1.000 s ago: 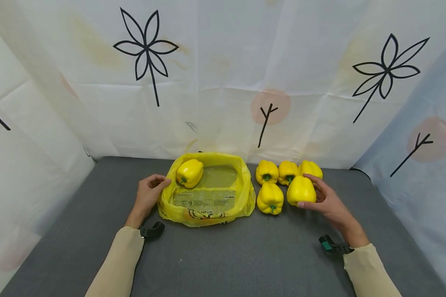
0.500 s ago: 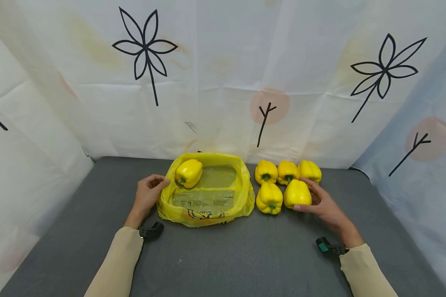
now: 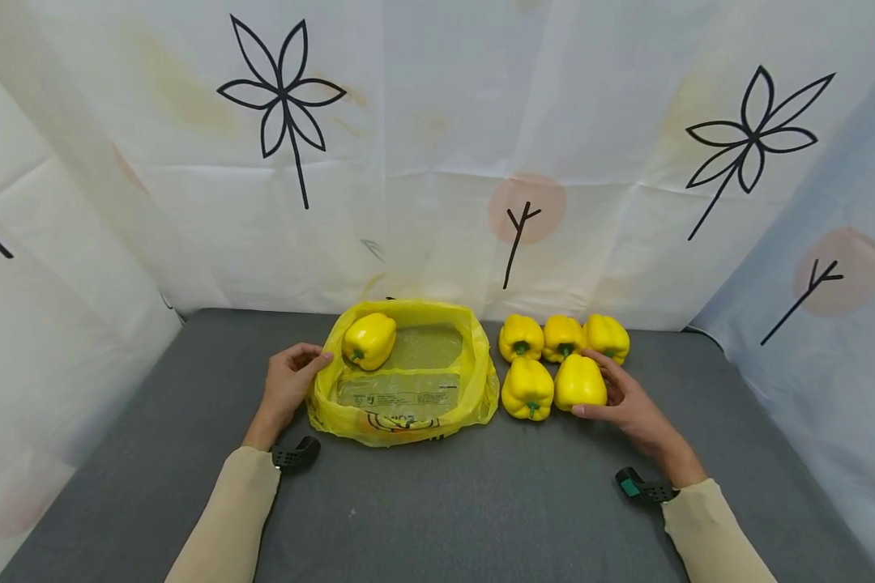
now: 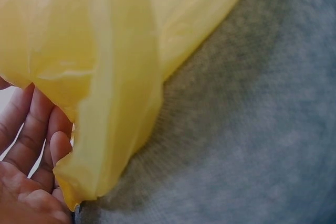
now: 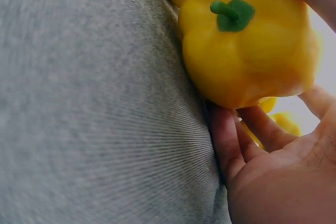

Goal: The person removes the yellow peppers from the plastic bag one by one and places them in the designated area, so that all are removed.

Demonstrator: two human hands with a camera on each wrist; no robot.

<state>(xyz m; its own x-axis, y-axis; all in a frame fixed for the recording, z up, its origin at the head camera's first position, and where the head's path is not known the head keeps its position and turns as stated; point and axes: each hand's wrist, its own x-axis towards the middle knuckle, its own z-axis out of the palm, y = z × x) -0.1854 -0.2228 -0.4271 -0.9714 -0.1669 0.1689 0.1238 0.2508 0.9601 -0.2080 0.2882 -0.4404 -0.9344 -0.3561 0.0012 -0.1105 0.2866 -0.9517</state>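
In the head view, a yellow plastic bag (image 3: 401, 429) stands with its mouth spread wide, one yellow bell pepper (image 3: 369, 342) lying at its back left inside. My left hand (image 3: 289, 389) pinches the bag's left rim; the left wrist view has the bag's side (image 4: 121, 77) draping past the fingers. To the right of the bag, my right hand (image 3: 630, 409) grips another bell pepper (image 3: 579, 382), thumb in front and fingers round its far right side. Its green stem shows in the right wrist view, close to the table surface.
Beside the held pepper sits a yellow bell pepper (image 3: 528, 390). Behind them is a row of three more: left (image 3: 521, 336), middle (image 3: 563, 334) and right (image 3: 607, 336). A white printed curtain (image 3: 437, 162) closes off the back of the grey table (image 3: 437, 510).
My right hand has moved left and slightly nearer with the bell pepper, bringing it beside the front pepper. My left hand has stayed at the bag's rim.
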